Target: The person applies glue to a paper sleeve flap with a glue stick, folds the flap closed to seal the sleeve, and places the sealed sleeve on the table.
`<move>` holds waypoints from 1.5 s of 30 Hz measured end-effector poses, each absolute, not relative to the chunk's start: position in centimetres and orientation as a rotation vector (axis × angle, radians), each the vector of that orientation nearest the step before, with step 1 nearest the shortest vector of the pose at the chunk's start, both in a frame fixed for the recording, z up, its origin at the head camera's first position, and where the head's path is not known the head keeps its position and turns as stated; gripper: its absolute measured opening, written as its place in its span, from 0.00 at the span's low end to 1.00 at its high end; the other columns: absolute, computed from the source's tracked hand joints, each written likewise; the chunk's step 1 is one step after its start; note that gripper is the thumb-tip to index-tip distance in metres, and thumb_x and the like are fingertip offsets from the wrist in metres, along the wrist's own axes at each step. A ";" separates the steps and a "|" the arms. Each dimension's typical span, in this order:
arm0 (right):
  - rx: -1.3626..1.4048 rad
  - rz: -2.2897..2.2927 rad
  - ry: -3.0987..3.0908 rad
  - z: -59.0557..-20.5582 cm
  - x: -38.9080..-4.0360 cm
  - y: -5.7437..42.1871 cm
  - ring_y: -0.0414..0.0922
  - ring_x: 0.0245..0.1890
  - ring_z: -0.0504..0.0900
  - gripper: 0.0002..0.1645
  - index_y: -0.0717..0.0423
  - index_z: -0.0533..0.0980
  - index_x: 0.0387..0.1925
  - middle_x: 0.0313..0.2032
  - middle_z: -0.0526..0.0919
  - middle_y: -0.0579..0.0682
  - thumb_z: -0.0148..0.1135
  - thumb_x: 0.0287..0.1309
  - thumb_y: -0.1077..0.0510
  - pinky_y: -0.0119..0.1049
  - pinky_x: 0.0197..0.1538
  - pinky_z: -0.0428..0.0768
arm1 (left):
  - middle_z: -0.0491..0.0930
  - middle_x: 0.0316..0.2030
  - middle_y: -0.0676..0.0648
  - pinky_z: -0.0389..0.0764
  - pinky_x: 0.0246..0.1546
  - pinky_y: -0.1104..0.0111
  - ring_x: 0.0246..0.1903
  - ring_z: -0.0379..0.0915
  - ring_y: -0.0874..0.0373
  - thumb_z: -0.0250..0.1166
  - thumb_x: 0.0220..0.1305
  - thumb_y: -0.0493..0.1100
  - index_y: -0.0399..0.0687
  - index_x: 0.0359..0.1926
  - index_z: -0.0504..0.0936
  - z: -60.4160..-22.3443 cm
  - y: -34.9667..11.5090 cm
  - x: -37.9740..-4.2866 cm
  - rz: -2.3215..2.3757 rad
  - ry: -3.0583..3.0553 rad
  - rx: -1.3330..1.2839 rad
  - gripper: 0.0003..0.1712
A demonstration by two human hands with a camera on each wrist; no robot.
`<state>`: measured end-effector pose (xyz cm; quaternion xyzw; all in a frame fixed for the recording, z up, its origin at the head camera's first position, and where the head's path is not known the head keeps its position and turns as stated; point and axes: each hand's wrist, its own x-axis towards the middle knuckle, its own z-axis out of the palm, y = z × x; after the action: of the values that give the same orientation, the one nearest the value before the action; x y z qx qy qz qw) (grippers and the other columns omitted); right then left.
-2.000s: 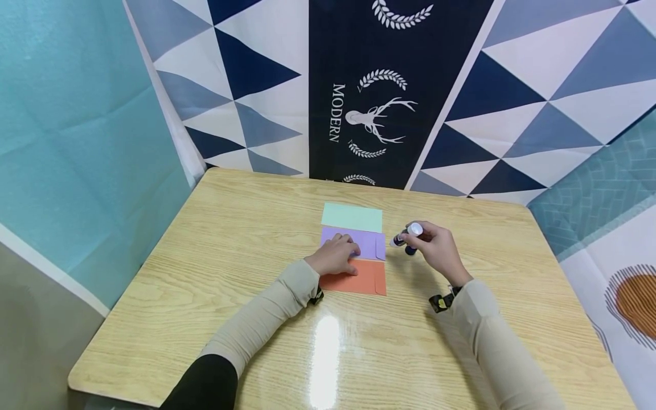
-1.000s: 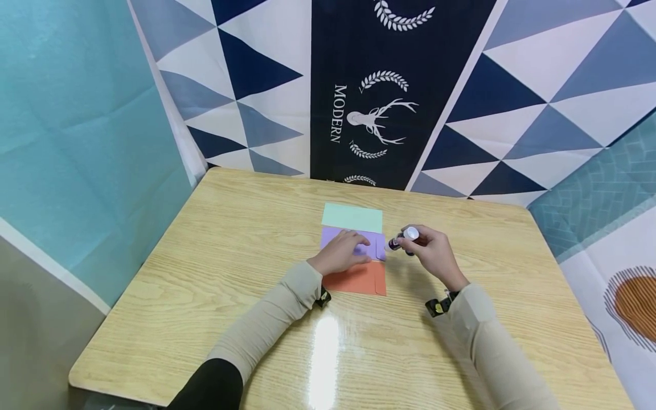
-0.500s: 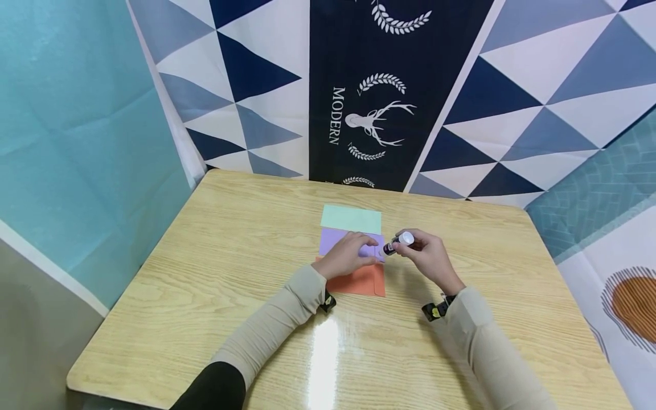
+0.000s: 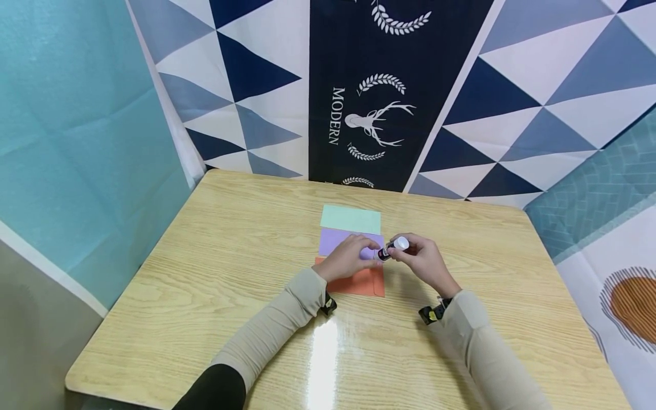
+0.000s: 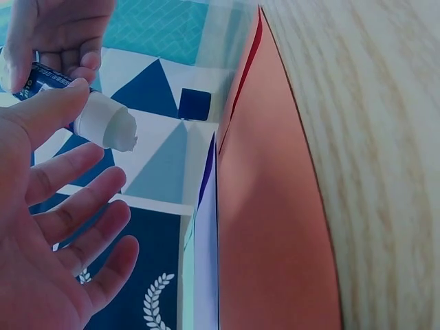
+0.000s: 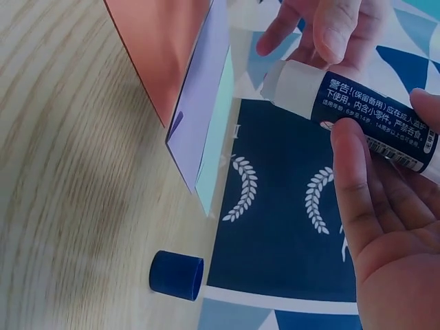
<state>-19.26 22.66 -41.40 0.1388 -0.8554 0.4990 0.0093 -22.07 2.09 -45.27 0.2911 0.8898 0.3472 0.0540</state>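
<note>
My right hand [image 4: 422, 259] grips an uncapped glue stick [image 6: 375, 117], dark blue and white with printed lettering, tilted toward the left. Its whitish tip points at my left hand [image 4: 348, 256], which hovers over the envelopes with fingers relaxed and apart. In the left wrist view the left thumb [image 5: 58, 110] overlaps the glue stick's white end. Three envelopes lie in a column beneath: mint green [image 4: 351, 216] farthest, purple [image 4: 335, 240] in the middle and partly covered by the left hand, orange [image 4: 359, 287] nearest.
A dark blue cap [image 6: 176, 275] stands on the table right of the envelopes, hidden by the right hand in the head view. The wooden table [image 4: 230, 228] meets a patterned curtain [image 4: 261, 85] at its back edge.
My right hand has brought the glue stick left and nearer, from beside the envelopes to the left fingertips. The left hand has shifted slightly right, its fingers spreading more.
</note>
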 end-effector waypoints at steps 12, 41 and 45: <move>0.448 1.620 -2.661 -41.7 -19.4 22.9 0.32 0.30 0.82 0.15 0.66 0.79 0.45 0.36 0.82 0.55 0.67 0.60 0.59 0.27 0.36 0.82 | 0.80 0.56 0.51 0.67 0.64 0.62 0.61 0.68 0.55 0.65 0.64 0.54 0.51 0.57 0.79 -45.3 2.2 -22.1 1.088 2.695 0.898 0.23; 0.501 1.740 -2.584 -42.2 -19.3 22.9 0.32 0.30 0.83 0.15 0.70 0.78 0.45 0.34 0.83 0.43 0.66 0.59 0.64 0.27 0.37 0.83 | 0.82 0.53 0.51 0.70 0.61 0.62 0.58 0.71 0.56 0.67 0.63 0.51 0.52 0.54 0.81 -45.6 2.3 -22.1 1.197 2.657 0.903 0.20; 0.507 1.747 -2.584 -42.2 -19.3 23.0 0.32 0.30 0.83 0.14 0.70 0.78 0.46 0.33 0.82 0.40 0.65 0.59 0.66 0.27 0.37 0.83 | 0.82 0.53 0.52 0.70 0.61 0.62 0.58 0.71 0.57 0.68 0.62 0.50 0.52 0.53 0.81 -45.5 2.2 -22.1 1.210 2.646 0.894 0.19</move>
<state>-19.28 22.97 -42.24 0.1605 -0.8177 0.5528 -0.0090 -22.08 2.25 -45.52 0.2934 0.8683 0.3970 0.0488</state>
